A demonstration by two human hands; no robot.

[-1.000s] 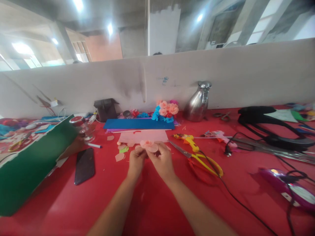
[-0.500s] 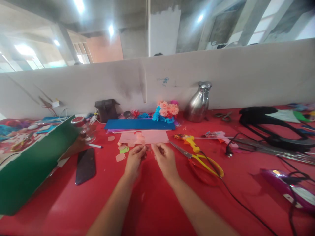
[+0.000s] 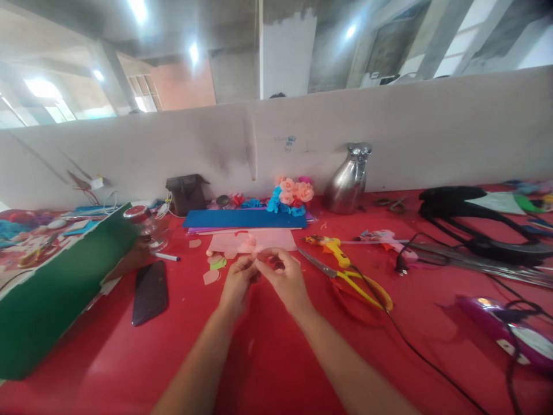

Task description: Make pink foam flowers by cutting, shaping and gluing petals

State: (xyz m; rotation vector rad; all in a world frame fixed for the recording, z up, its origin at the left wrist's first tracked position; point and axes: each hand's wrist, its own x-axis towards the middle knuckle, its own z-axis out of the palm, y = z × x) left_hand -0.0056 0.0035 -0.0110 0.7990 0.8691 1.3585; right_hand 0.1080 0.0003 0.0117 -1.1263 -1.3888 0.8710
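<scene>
A small peach paper flower (image 3: pixel 249 242) rises from between my fingertips, in front of a pink paper sheet (image 3: pixel 280 240). My left hand (image 3: pixel 238 279) is closed on the flower's lower end. From the other side my right hand (image 3: pixel 285 279) pinches at the flower's base, its fingertips meeting the left ones. Exactly which part the right fingers grip is hard to make out. Cut pink petals (image 3: pixel 211 277) and a green paper piece (image 3: pixel 218 263) lie left of my hands. Scissors (image 3: pixel 345 276) with yellow handles lie open to the right, near a yellow glue gun (image 3: pixel 332 249).
Peach and blue paper flowers (image 3: pixel 294 193) sit behind blue sheets (image 3: pixel 242 218). A steel jug (image 3: pixel 349 178) stands by the partition. On the left are a phone (image 3: pixel 150 293), a jar (image 3: pixel 144 226) and a green box (image 3: pixel 64 300). A cord crosses the right side near a purple device (image 3: pixel 510 331).
My right hand has moved left, so its fingertips now meet those of my left hand at the flower. The left hand has hardly moved.
</scene>
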